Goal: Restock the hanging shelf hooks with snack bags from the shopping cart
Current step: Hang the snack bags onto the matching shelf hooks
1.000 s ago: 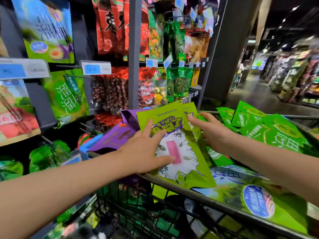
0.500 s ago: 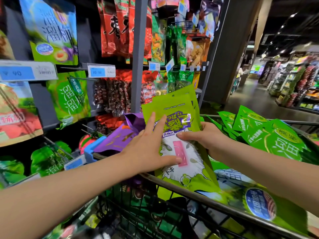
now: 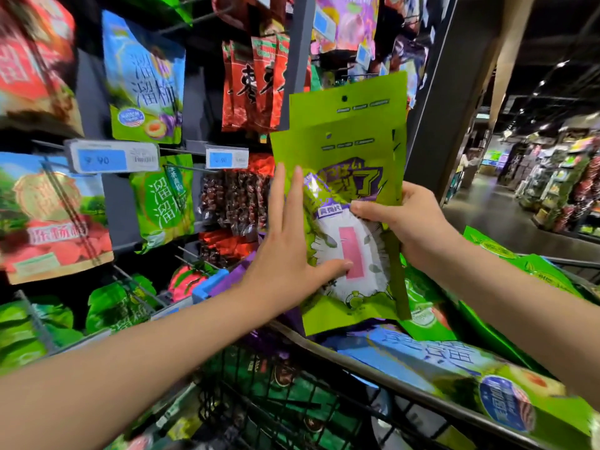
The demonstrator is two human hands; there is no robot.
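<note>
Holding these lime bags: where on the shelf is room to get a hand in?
Free: the dark gap under the green plum bag, above the low green bags, where bare wire hooks jut out. The grey panel strip between the blue bag and red bags. The cart below the lime bags is heaped full.

Stack of green snack bags [image 3: 350,151] held upright at centre, above the shopping cart [image 3: 276,401] at 6 o'clock. Right grip [image 3: 418,228] pinches the stack's 3 o'clock edge, thumb in front. Left grip [image 3: 289,254] lies flat, fingers straight, on its 9 o'clock edge. Shelf hooks [image 3: 186,168] with hanging bags and a price tag [image 3: 112,157] fill 9 to 11 o'clock.
</note>
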